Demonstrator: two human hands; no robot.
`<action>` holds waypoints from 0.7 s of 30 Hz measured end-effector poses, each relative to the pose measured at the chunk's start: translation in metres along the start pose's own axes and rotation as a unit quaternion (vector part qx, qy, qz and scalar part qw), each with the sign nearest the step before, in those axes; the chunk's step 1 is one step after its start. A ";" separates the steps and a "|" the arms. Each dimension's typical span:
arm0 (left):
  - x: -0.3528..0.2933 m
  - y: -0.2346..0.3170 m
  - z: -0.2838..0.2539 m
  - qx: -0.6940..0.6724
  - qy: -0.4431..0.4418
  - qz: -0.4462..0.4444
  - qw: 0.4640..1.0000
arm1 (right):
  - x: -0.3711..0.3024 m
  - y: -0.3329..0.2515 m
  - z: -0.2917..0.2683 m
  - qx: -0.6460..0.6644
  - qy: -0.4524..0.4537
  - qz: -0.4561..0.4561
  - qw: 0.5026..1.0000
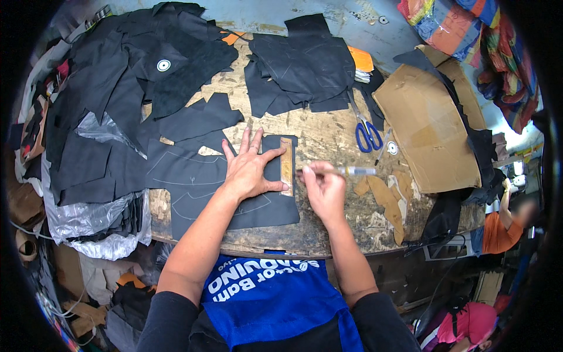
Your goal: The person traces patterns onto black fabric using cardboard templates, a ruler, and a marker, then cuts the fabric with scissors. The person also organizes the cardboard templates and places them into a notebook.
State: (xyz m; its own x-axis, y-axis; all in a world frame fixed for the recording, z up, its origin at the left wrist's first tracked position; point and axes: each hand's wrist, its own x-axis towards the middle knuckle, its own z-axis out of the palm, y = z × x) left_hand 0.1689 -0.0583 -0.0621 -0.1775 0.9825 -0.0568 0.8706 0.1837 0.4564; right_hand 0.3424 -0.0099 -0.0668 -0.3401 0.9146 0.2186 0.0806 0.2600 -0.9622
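Surface: worn wooden worktop (328,126), stained, its near edge curving across the lower centre of the frame; pale blue-grey surface (267,13) beyond. Two other people at the right edge: one in an orange top (503,233), one in a pink top (474,320) lower down.

Left hand (246,173), centre: fingers spread wide, palm down on a flat black leather-like sheet (234,218) with pale drawn outlines. Thumb and index tips press a narrow tan rectangular strip (286,161) lying upright near the sheet's right edge. Right hand (324,190): fingers pinched around a slim pale pen (359,171), tip end just beside the strip; contact with the sheet cannot be told.

Surroundings: blue-handled scissors (368,138) right of centre; brown cardboard box (425,126) upper right; black material pile (105,88) upper left; tan irregular scraps (384,205) right. Left hand and forearm hide part of the outlines.
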 end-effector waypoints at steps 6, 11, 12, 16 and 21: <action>0.001 0.001 -0.001 0.010 -0.001 0.002 1.000 | 0.063 0.024 0.023 0.070 -0.075 -0.018 0.995; 0.001 0.001 -0.001 0.010 -0.011 -0.003 1.000 | 0.077 0.027 0.029 -0.049 -0.124 -0.044 0.990; 0.001 0.000 -0.001 0.006 -0.011 -0.002 1.000 | 0.078 0.028 0.031 -0.053 -0.113 -0.041 0.991; 0.001 0.000 -0.001 0.002 -0.013 -0.004 1.000 | 0.084 0.031 0.039 -0.076 -0.072 -0.071 0.992; 0.001 0.001 -0.001 0.003 -0.008 -0.002 1.000 | 0.082 0.030 0.037 -0.152 -0.049 -0.112 0.981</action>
State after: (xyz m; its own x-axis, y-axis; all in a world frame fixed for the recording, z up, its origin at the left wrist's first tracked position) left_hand 0.1688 -0.0575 -0.0609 -0.1744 0.9820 -0.0732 0.8721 0.1885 0.4516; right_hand 0.2826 0.0616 -0.0832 -0.4681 0.7935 0.3888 0.2647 0.5457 -0.7951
